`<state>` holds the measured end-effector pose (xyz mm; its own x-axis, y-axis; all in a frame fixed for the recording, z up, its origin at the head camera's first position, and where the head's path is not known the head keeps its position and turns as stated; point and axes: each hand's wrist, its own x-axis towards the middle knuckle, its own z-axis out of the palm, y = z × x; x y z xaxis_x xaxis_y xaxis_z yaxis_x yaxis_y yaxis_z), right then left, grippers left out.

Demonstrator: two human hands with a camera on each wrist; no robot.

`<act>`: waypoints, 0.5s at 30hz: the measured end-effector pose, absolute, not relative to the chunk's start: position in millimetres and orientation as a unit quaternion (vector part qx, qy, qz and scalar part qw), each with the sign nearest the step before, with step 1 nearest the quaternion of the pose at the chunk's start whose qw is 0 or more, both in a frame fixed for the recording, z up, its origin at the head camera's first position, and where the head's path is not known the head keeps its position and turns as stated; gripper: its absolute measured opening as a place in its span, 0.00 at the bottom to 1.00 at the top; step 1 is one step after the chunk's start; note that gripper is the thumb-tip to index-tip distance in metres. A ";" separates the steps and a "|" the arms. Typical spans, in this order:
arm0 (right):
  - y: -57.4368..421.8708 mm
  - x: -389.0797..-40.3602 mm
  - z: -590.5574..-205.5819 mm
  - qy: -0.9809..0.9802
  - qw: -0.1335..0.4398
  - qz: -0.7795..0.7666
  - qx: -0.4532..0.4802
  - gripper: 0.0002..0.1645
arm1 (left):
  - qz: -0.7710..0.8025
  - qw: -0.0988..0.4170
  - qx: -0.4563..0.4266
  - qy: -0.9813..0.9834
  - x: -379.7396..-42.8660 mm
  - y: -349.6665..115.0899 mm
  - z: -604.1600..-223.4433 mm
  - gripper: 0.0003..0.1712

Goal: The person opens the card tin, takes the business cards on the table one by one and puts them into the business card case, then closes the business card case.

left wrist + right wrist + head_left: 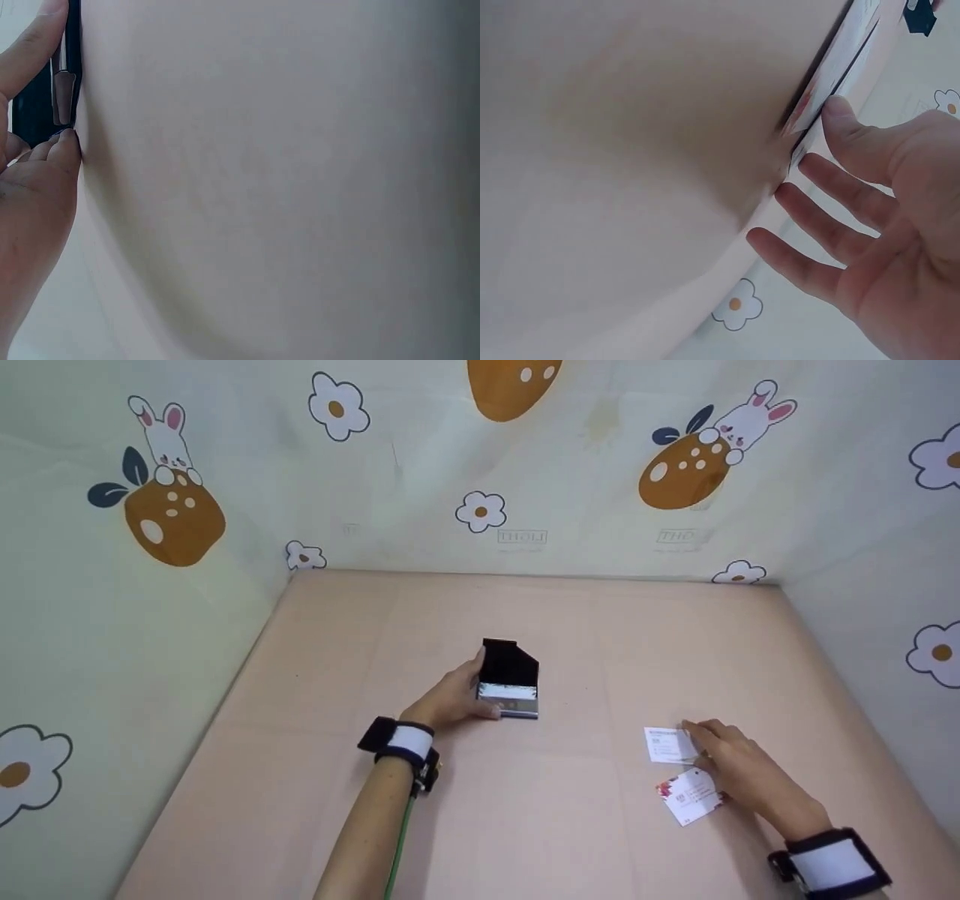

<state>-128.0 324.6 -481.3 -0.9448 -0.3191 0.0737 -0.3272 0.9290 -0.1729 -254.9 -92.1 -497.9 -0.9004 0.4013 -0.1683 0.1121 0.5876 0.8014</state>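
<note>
My left hand [451,696] grips a card case [508,701] by its left side, thumb over the near corner. The case's black flap is raised, and a white strip shows inside above its silvery front. In the left wrist view, the same hand [34,180] holds the case [66,94] edge-on. To the right, my right hand [731,757] pinches a white business card [667,745] by its right end. Nearer lies a second business card [690,796] with red floral corners, its right edge partly under the hand. Fingertips [840,107] meet the card edge in the right wrist view.
The pale pink tabletop [570,817] spreads around both hands. Light walls [405,525] printed with flowers and rabbits border its back and sides. Bands circle both wrists, and a green cable [400,840] runs along the left forearm.
</note>
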 end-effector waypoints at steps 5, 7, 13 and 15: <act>327.3 -133.2 -477.7 -0.979 0.030 0.084 0.181 0.36 | 0.433 0.166 0.157 0.872 -256.2 -91.1 -497.0 0.69; 328.2 -135.3 -476.3 -0.979 0.023 0.087 0.183 0.36 | 0.433 0.166 0.158 0.872 -256.3 -90.8 -496.6 0.69; 331.2 -137.6 -473.0 -0.981 -0.016 0.099 0.166 0.36 | 0.425 0.163 0.154 0.877 -255.8 -90.9 -496.7 0.69; 332.2 -138.7 -473.0 -0.982 -0.025 0.103 0.158 0.37 | 0.424 0.164 0.152 0.877 -255.7 -90.7 -497.4 0.69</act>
